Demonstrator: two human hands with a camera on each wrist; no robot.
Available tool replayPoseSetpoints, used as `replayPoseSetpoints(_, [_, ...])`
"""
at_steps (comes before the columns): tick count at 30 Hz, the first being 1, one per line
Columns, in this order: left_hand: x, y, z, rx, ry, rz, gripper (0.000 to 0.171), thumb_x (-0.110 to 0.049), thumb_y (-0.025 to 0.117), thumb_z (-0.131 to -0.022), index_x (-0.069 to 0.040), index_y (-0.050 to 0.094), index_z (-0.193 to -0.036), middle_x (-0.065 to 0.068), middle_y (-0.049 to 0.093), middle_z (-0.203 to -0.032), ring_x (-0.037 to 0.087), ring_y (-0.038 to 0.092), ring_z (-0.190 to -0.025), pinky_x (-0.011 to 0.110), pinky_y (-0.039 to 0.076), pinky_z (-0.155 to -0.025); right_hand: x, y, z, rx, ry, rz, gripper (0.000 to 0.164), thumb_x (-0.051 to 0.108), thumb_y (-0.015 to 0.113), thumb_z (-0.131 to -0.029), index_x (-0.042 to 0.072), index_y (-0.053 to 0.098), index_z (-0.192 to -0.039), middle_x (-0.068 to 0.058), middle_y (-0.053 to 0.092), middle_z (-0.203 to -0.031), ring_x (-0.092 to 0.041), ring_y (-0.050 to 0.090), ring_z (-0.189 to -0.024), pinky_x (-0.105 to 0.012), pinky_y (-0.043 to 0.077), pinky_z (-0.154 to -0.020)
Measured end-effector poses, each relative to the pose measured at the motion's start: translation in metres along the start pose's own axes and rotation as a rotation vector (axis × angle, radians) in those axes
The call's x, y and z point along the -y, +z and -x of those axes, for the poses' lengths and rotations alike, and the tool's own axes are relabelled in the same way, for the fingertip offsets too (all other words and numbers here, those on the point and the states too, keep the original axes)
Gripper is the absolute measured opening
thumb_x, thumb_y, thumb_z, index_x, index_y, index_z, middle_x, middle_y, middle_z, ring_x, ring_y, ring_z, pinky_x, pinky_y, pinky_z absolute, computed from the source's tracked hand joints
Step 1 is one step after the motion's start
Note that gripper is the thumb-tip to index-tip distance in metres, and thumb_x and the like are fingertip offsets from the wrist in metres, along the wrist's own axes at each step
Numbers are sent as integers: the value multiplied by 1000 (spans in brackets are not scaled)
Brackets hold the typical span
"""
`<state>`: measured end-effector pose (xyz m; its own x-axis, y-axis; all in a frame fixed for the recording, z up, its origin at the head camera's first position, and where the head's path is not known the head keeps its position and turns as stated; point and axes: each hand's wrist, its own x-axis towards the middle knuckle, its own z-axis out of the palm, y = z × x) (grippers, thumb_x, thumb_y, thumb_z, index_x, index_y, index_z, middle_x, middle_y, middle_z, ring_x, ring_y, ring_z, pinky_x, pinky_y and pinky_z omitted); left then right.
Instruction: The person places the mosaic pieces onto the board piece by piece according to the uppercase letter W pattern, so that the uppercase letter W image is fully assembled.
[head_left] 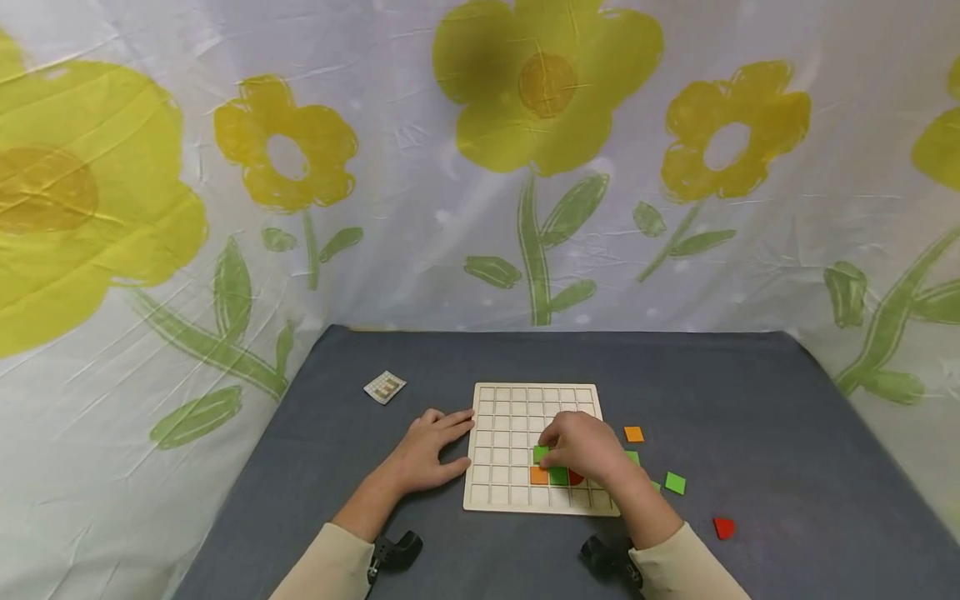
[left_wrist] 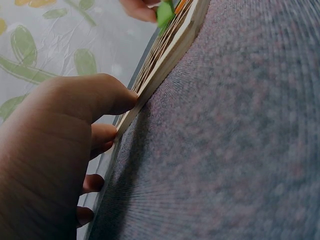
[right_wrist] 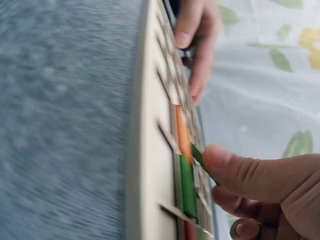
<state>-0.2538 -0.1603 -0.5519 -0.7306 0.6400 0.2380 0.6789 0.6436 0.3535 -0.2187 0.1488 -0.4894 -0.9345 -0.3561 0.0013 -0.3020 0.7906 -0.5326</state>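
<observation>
A pale wooden grid board (head_left: 498, 454) lies on the dark cloth. My left hand (head_left: 433, 450) rests at its left edge, fingers spread, thumb and fingertips touching the rim. Over the board's right half, my right hand (head_left: 588, 450) pinches a green square tile (head_left: 541, 454) between thumb and fingers; in the right wrist view that tile (right_wrist: 199, 157) tilts above the grid. Just below sit an orange tile (head_left: 539, 475), another green tile (head_left: 558, 476) and a red piece (head_left: 575, 477) in a row of cells, the red one partly hidden by the right hand.
Right of the board lie an orange tile (head_left: 633, 434), a green tile (head_left: 675, 482) and a red piece (head_left: 723, 527), with more green pieces partly behind the right wrist. A small patterned card (head_left: 385, 387) lies at the back left. A flowered curtain (head_left: 405, 250) hangs behind the table.
</observation>
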Motion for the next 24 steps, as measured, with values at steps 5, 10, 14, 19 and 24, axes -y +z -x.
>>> replayPoseSetpoints(5, [-2, 1, 1, -8, 1, 12, 62, -38, 67, -96, -10, 55, -150, 3, 46, -158, 22, 47, -110, 51, 37, -92, -3, 10, -4, -1, -31, 18, 21, 18, 90, -78, 14, 84, -98, 4, 75, -95, -19, 68, -90, -39, 54, -78])
replayPoseSetpoints(10, [-3, 1, 1, -16, 7, 5, 62, -38, 67, -96, -10, 56, -149, 3, 47, -157, 22, 47, -110, 51, 37, -92, -5, 13, -3, -8, -65, 12, 14, 16, 86, -83, 14, 85, -97, 3, 76, -96, -20, 69, -92, -39, 55, -78])
replayPoseSetpoints(14, [-2, 1, 0, -17, 10, -5, 61, -38, 67, -96, -10, 56, -149, 3, 47, -158, 21, 47, -109, 50, 37, -91, -7, 11, -1, 2, -87, 11, 13, 15, 83, -87, 14, 85, -99, 6, 72, -92, -17, 66, -87, -36, 54, -75])
replayPoseSetpoints(19, [-1, -2, 0, -9, 7, -16, 61, -38, 67, -96, -10, 56, -150, 3, 46, -158, 22, 47, -109, 50, 38, -91, -12, 6, 1, 54, -129, 0, 18, 16, 76, -93, 13, 83, -110, 8, 63, -90, -10, 54, -76, -31, 47, -66])
replayPoseSetpoints(24, [0, 0, 0, -10, 8, -24, 61, -40, 66, -96, -10, 56, -149, 2, 46, -158, 21, 47, -109, 50, 38, -91, -23, -10, 6, 55, -111, 5, 29, 14, 68, -100, 7, 74, -127, 1, 59, -96, -12, 48, -75, -32, 44, -64])
